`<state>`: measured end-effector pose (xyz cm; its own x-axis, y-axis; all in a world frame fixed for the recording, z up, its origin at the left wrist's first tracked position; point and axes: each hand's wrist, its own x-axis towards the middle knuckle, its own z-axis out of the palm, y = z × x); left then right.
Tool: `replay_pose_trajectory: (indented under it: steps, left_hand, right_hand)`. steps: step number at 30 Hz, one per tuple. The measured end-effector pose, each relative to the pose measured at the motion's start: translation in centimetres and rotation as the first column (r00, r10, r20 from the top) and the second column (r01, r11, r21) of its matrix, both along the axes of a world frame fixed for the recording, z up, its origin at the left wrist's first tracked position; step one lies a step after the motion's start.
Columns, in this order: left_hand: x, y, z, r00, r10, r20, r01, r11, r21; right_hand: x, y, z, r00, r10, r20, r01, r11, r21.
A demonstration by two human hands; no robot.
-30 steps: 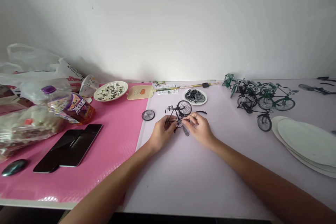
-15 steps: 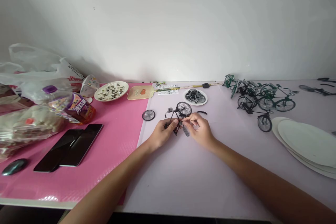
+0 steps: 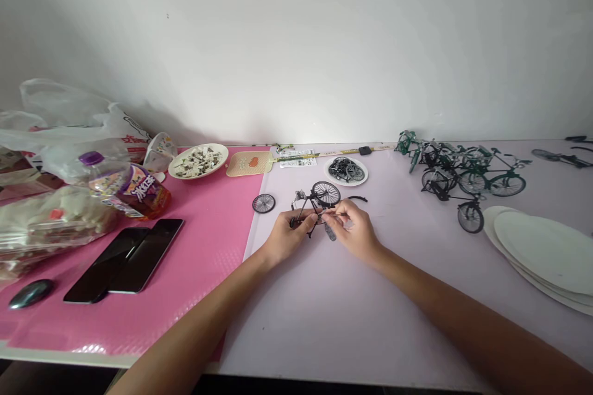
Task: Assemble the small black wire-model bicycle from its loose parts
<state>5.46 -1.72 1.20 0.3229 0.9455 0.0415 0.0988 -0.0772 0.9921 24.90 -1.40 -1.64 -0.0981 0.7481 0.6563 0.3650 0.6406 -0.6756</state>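
A black miniature bicycle (image 3: 312, 200), tilted with one spoked wheel up, is gripped at its frame by my closed left hand (image 3: 288, 237). From the other side my right hand (image 3: 353, 228) pinches at the middle of the bicycle; what lies between its fingertips is too small to make out. Beneath the right fingers a greyish see-through part (image 3: 330, 232) shows. A loose spoked wheel (image 3: 264, 203) lies left of the bicycle, and a curved black strip (image 3: 358, 199) rests just beyond my right hand. Fingers hide part of the frame.
A white plate (image 3: 365, 179) of black wheels stands behind. Several green and black model bicycles (image 3: 491, 182) cluster at right, near stacked plates (image 3: 546, 247). On the pink mat are a bowl (image 3: 198, 176), a drink bottle (image 3: 130, 188), two phones (image 3: 148, 253) and a mouse (image 3: 31, 294).
The view has shifted slightly, so everything sits a little further right. Both hands stay at the bicycle, with only small finger movements.
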Motion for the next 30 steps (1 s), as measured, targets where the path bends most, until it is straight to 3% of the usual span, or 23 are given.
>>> replay_pose_trajectory:
  steps: [5, 10, 23, 30]
  left_hand:
    - [-0.13, 0.10, 0.16, 0.998, 0.054, -0.017, -0.054, 0.998, -0.032]
    - [-0.25, 0.26, 0.27, 0.998, 0.063, 0.007, -0.063, 0.998, -0.026]
    - [-0.92, 0.63, 0.17, 0.988, -0.066, 0.139, 0.079, 0.993, -0.091]
    - [-0.83, 0.53, 0.20, 0.989, -0.078, 0.124, 0.088, 0.993, -0.073]
  right_hand:
    - [-0.20, -0.28, 0.23, 1.000, 0.008, -0.031, -0.011, 0.996, -0.091]
    - [-0.30, -0.50, 0.24, 0.998, 0.030, 0.049, -0.026, 0.996, -0.081]
    - [-0.29, -0.88, 0.09, 0.996, 0.005, 0.094, 0.001, 0.998, -0.058]
    - [-0.37, -0.86, 0.21, 0.993, 0.094, 0.067, -0.086, 0.990, -0.107]
